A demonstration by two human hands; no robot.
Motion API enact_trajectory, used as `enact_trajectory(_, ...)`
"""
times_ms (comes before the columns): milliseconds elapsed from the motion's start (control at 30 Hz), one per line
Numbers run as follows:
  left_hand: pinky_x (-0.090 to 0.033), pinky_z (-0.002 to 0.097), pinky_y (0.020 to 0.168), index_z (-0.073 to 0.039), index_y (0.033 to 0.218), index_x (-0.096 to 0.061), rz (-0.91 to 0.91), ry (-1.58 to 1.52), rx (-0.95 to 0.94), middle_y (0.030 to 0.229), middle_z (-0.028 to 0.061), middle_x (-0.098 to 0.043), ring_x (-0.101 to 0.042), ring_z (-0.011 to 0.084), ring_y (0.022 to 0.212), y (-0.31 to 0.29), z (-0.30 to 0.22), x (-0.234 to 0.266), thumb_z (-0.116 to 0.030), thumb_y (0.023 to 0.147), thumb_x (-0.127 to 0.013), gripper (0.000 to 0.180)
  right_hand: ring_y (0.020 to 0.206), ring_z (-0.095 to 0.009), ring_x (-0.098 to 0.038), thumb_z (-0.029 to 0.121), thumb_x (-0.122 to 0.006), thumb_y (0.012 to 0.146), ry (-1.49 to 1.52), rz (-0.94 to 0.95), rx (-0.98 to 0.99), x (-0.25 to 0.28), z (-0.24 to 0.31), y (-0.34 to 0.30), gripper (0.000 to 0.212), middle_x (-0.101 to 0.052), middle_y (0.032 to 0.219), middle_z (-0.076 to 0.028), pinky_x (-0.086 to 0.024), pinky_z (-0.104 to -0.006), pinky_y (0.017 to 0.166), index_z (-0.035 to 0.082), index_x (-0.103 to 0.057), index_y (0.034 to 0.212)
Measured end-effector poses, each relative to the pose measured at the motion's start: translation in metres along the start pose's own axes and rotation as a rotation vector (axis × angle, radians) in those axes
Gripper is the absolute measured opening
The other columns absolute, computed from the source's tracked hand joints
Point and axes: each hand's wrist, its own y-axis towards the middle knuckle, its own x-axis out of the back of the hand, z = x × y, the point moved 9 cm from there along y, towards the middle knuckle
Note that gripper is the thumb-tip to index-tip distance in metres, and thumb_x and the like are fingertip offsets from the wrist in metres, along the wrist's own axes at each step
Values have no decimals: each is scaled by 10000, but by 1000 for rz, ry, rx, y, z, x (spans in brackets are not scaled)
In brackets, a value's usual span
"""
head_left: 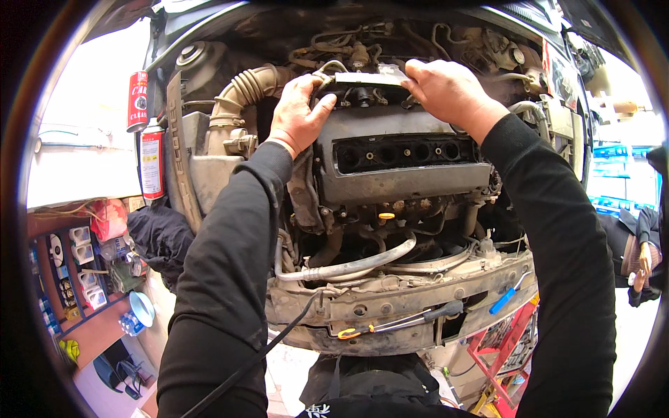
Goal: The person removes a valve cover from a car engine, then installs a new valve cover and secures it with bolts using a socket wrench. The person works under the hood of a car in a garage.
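A long, thin panel with a pale edge (369,78) is held level above the back of the engine. My right hand (449,90) pinches its right end between thumb and fingers. Around its left end curls my left hand (301,115), fingers at the edge and thumb lower down; part of that grip is hidden. Just in front of the panel lies the grey engine cover (411,181), with a long rectangular opening showing several round dark holes. Dark connectors (362,96) are visible under the panel.
A ribbed air intake hose (251,90) runs left of the engine. Two spray cans (151,160) stand at the left fender. On the front crossmember lie a blue-handled screwdriver (503,301) and a long orange-ended tool (390,326). A black cable (265,352) crosses my left forearm. Another person's hand (644,261) shows far right.
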Motion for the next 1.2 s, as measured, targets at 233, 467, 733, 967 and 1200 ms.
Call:
enact_trajectory(233,-532,464,1183,-37,1354,-718,-4,38,13,1386,214,-712,-665,400,1340,-1,-7,4,-339,1012,-825,469,999,-395,-786,140,-698,1032,86,-62,92,9,9,2,158,-790,1032,-185,-628,-522,887,79,-717,1176)
enact_trajectory(467,-526,468,1190,-41,1346,-715,-3,65,-17,1389,203,-718,-655,400,1354,0,-9,3,-331,1010,-828,457,1092,-399,-749,117,-688,1027,148,-29,89,13,7,2,161,-749,1113,-176,-617,-502,967,66,-709,1178)
enact_trajectory(733,-524,468,1197,-39,1343,-716,-20,91,-48,1393,196,-722,-655,395,1359,0,-12,5,-318,1009,-832,451,996,-397,-796,209,-657,1087,-20,39,-8,2,-1,2,155,-802,1012,-148,-640,-517,872,88,-735,1145)
enact_trajectory(967,-519,468,1204,-40,1356,-709,-8,82,-43,1406,195,-716,-652,394,1367,0,-8,4,-301,1003,-842,459,1070,-396,-754,119,-724,1036,70,82,-29,1,0,1,125,-751,1136,-170,-620,-482,942,72,-732,1151)
enact_trajectory(1200,-513,470,1212,-24,1413,-679,-3,74,-57,1434,214,-697,-646,406,1378,-1,-8,1,-324,1005,-843,532,1041,-405,-784,209,-737,1073,188,-44,109,13,4,0,123,-804,1074,-161,-626,-511,913,104,-750,1136)
